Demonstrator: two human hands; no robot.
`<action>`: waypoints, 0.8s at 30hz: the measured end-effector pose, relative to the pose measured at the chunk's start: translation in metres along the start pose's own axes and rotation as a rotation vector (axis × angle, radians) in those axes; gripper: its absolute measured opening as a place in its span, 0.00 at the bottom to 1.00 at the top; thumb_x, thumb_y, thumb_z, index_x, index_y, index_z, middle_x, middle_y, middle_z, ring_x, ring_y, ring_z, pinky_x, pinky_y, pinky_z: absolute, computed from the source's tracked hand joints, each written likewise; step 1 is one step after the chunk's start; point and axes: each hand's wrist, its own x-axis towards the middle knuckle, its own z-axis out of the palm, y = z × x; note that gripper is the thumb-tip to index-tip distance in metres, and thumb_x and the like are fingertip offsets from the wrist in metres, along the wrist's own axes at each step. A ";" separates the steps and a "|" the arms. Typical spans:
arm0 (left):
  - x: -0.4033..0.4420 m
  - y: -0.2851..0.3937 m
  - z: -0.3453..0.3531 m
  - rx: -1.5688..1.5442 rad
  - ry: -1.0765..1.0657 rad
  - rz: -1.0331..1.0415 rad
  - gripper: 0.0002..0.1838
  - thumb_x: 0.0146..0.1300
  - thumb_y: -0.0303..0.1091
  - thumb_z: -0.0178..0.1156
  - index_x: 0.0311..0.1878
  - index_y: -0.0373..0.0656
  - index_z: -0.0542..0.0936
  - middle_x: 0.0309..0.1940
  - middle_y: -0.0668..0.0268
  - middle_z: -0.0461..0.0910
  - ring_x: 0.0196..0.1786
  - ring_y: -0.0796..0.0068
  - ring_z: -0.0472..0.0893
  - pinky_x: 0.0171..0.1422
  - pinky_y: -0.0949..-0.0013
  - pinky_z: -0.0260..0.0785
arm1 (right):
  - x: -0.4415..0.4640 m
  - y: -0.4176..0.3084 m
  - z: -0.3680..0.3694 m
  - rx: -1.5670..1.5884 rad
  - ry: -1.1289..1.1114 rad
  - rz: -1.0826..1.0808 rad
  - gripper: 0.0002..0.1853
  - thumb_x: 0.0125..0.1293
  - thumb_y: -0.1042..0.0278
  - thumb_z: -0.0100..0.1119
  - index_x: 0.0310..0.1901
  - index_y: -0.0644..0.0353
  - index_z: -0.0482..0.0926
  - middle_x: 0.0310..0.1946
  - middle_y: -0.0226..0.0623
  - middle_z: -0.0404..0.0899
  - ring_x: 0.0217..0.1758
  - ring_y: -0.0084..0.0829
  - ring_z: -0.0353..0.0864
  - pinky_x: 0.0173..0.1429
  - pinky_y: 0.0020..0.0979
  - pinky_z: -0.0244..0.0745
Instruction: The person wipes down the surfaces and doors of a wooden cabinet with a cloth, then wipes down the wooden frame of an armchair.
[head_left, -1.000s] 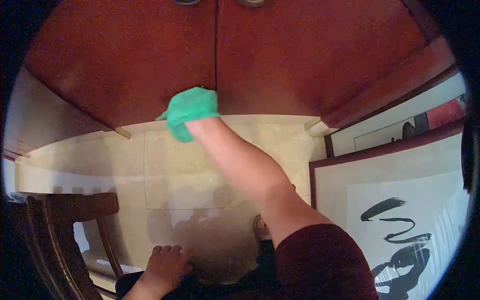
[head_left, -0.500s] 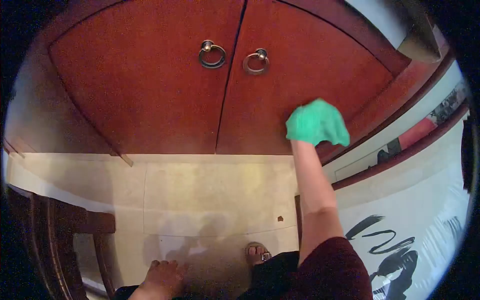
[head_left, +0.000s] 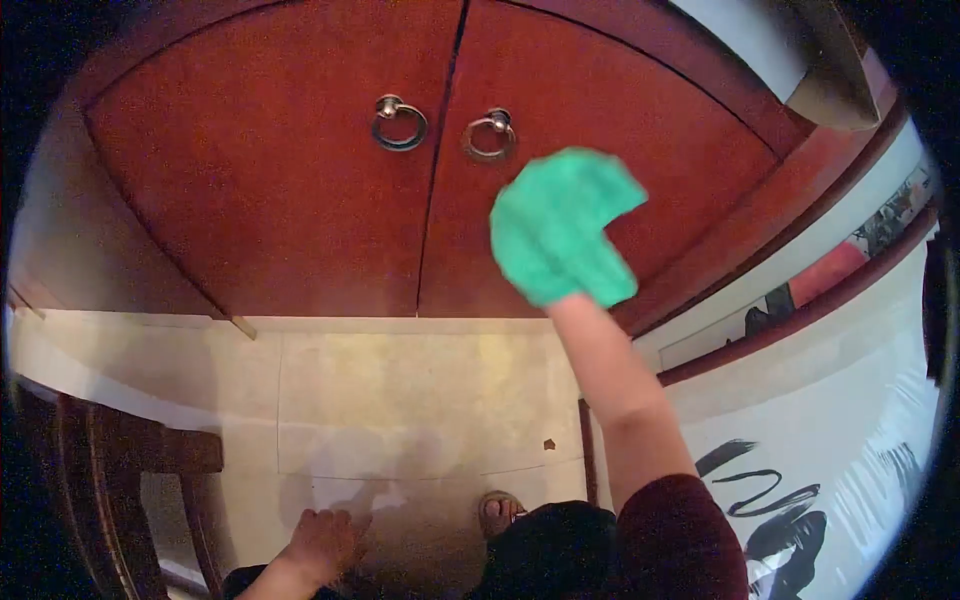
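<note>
A green cloth lies draped over my right hand, so only the wrist and forearm show below it. The cloth is against the lower part of the red-brown right cabinet door, under its ring handle, with a loose flap to the right. Fingers of that hand are hidden beneath the fabric. My left hand is low in the view, above the floor and near my leg, its fingers loosely bent and nothing seen in them.
The left cabinet door has a matching ring handle. Dark wooden furniture stands at the lower left. A framed picture with black brushwork is at the right. A small brown scrap lies on the tiled floor.
My right hand and the green cloth have moved left and slightly up across the right door, and the cloth appears more spread out. My left hand stays low in about the same place.
</note>
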 end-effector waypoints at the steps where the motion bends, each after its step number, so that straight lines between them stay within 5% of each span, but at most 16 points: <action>1: -0.001 -0.001 0.008 0.003 0.049 0.006 0.24 0.56 0.41 0.54 0.57 0.50 0.68 0.36 0.60 0.78 0.42 0.59 0.78 0.46 0.53 0.66 | -0.017 0.015 -0.015 0.492 0.089 -0.215 0.09 0.48 0.67 0.56 0.15 0.47 0.71 0.14 0.27 0.65 0.22 0.25 0.68 0.25 0.27 0.65; 3: -0.003 -0.002 0.017 -0.011 0.055 0.008 0.24 0.56 0.41 0.54 0.57 0.50 0.68 0.37 0.60 0.78 0.42 0.59 0.78 0.46 0.53 0.66 | -0.044 0.042 -0.035 1.475 0.276 -0.656 0.12 0.42 0.72 0.58 0.12 0.47 0.65 0.13 0.25 0.59 0.19 0.24 0.63 0.23 0.27 0.60; 5: 0.000 -0.003 0.014 -0.038 -0.004 0.005 0.24 0.56 0.41 0.54 0.57 0.49 0.68 0.37 0.59 0.78 0.42 0.58 0.78 0.47 0.51 0.66 | -0.047 0.038 -0.022 -0.416 0.696 -0.313 0.13 0.47 0.74 0.55 0.14 0.47 0.64 0.14 0.24 0.59 0.20 0.23 0.62 0.24 0.25 0.61; 9: -0.008 -0.003 0.005 -0.053 0.034 0.005 0.24 0.56 0.42 0.54 0.57 0.49 0.68 0.37 0.59 0.79 0.41 0.57 0.79 0.45 0.50 0.68 | -0.015 0.054 0.003 -2.054 0.818 -0.285 0.11 0.58 0.71 0.48 0.19 0.48 0.64 0.19 0.23 0.61 0.23 0.20 0.62 0.27 0.23 0.63; 12: -0.005 -0.009 0.010 -0.050 0.101 0.057 0.25 0.56 0.43 0.53 0.58 0.51 0.67 0.35 0.57 0.80 0.38 0.55 0.80 0.40 0.50 0.72 | 0.035 0.060 0.038 -2.901 0.207 -0.231 0.06 0.59 0.68 0.48 0.25 0.49 0.66 0.23 0.25 0.65 0.27 0.22 0.65 0.30 0.25 0.65; 15: -0.001 -0.004 -0.015 -0.046 0.023 0.045 0.25 0.56 0.44 0.53 0.58 0.50 0.67 0.35 0.56 0.80 0.37 0.54 0.80 0.39 0.50 0.72 | 0.084 0.074 0.059 -3.183 -0.340 -0.114 0.03 0.61 0.66 0.48 0.31 0.51 0.69 0.28 0.27 0.68 0.30 0.24 0.68 0.34 0.28 0.67; 17: 0.005 -0.007 -0.004 0.013 0.034 0.049 0.25 0.57 0.44 0.53 0.58 0.50 0.67 0.35 0.55 0.80 0.37 0.53 0.80 0.39 0.50 0.72 | 0.101 0.076 0.073 -3.196 -0.468 -0.020 0.04 0.62 0.64 0.48 0.35 0.52 0.70 0.31 0.28 0.71 0.33 0.25 0.70 0.36 0.29 0.68; 21: 0.008 -0.007 -0.009 -0.039 0.054 0.046 0.23 0.56 0.44 0.53 0.55 0.50 0.69 0.35 0.53 0.80 0.37 0.52 0.80 0.39 0.50 0.72 | 0.072 0.025 0.106 -3.049 0.061 -0.052 0.10 0.64 0.61 0.48 0.43 0.54 0.74 0.37 0.31 0.75 0.38 0.27 0.74 0.41 0.32 0.70; 24: 0.010 -0.006 -0.016 -0.123 0.032 0.030 0.21 0.56 0.44 0.52 0.53 0.50 0.71 0.35 0.53 0.79 0.37 0.51 0.79 0.39 0.50 0.72 | 0.018 -0.054 0.111 -3.096 0.352 -0.638 0.11 0.64 0.57 0.51 0.41 0.53 0.74 0.34 0.28 0.74 0.34 0.27 0.73 0.37 0.31 0.70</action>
